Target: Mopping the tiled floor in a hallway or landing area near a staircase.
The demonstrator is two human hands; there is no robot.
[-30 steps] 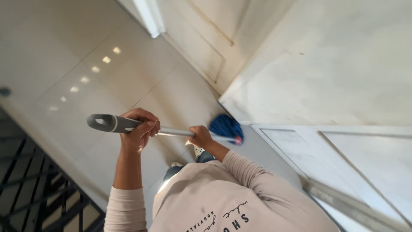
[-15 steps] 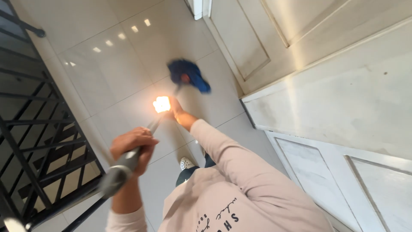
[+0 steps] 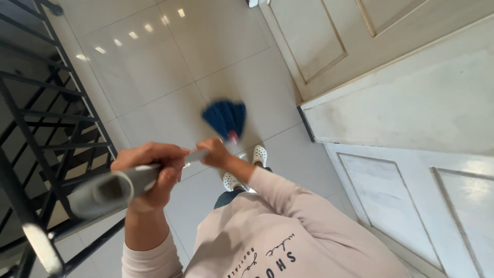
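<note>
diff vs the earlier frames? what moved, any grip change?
The blue mop head swept from the wall corner out over the tiled floor, then back toward the white shoes. The camera swung toward the black railing. Left hand and right hand kept their grip on the mop handle.

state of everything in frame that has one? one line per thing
left hand: closed around the grey grip of the mop handle
right hand: closed around the handle lower down
mop: blue head down on the floor tiles, blurred
panelled door: shut
railing: black, upright beside the tiles
shoes: white, on the feet, flat on the floor
</note>
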